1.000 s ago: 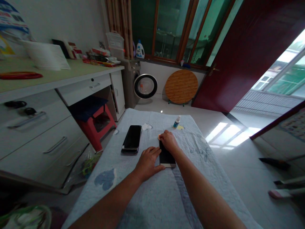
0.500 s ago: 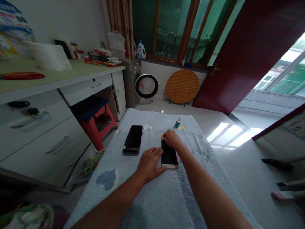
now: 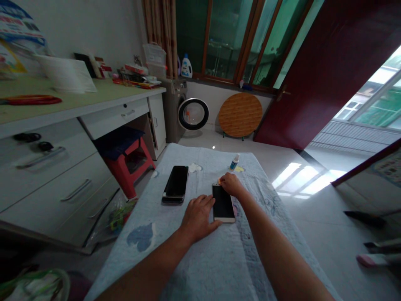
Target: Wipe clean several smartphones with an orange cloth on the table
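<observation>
A smartphone (image 3: pixel 223 205) with a dark screen and pale bezels lies face up on the cloth-covered surface. My left hand (image 3: pixel 198 217) rests flat beside it, fingers spread, fingertips touching its left edge and thumb by its lower corner. At the phone's top end, my right hand (image 3: pixel 231 184) is closed on a small orange pad (image 3: pixel 219 181), mostly hidden by the fingers; its exact kind is unclear. Just beyond stands a small spray bottle (image 3: pixel 234 162) with a blue label. Left of the phone lie two stacked dark phones (image 3: pixel 176 182).
A pale blue patterned cloth (image 3: pixel 140 267) covers the surface under everything. To the left are a white desk (image 3: pixel 103 109) with drawers and a red stool (image 3: pixel 130 167). Further back stand a washing machine (image 3: pixel 173 110) with its door open and a round wooden tabletop (image 3: pixel 240 113).
My right hand has shifted slightly right along the phone's top edge with the orange pad, uncovering its top left corner. My left hand stays in place; the view has tilted a little.
</observation>
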Action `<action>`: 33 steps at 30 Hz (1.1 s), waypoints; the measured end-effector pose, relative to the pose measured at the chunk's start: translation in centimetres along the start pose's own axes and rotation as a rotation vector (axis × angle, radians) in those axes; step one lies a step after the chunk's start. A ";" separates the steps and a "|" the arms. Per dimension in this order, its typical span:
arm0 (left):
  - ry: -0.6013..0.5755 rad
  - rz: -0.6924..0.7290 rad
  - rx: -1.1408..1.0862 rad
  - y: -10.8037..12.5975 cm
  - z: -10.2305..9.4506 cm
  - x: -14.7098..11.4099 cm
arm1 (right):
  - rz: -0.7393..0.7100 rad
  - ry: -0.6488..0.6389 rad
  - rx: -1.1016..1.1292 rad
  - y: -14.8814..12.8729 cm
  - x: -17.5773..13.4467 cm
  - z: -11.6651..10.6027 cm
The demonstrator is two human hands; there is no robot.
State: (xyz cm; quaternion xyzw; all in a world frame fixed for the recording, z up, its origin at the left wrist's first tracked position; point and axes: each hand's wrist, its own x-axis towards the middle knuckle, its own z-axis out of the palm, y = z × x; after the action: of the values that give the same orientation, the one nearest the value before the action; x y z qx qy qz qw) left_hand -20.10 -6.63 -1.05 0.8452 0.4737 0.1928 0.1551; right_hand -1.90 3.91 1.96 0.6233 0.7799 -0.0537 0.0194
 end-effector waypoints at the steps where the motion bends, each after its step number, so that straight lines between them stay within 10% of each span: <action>1: 0.002 0.002 0.000 0.0 0.0 0.0 | 0.031 0.002 0.009 0.6 -0.3 0.0; 13: -0.015 0.023 -0.002 -0.1 0.0 0.1 | 0.321 0.063 0.177 0.6 -5.7 1.8; 33: -0.004 0.029 0.013 -0.1 0.3 0.1 | 0.271 0.146 0.328 -1.7 -15.6 3.0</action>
State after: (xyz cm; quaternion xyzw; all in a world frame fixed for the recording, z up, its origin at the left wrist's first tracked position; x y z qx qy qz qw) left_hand -19.96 -6.49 -1.32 0.8534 0.4621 0.1904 0.1478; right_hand -0.25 -11.89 0.59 0.7193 0.6692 -0.1313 -0.1319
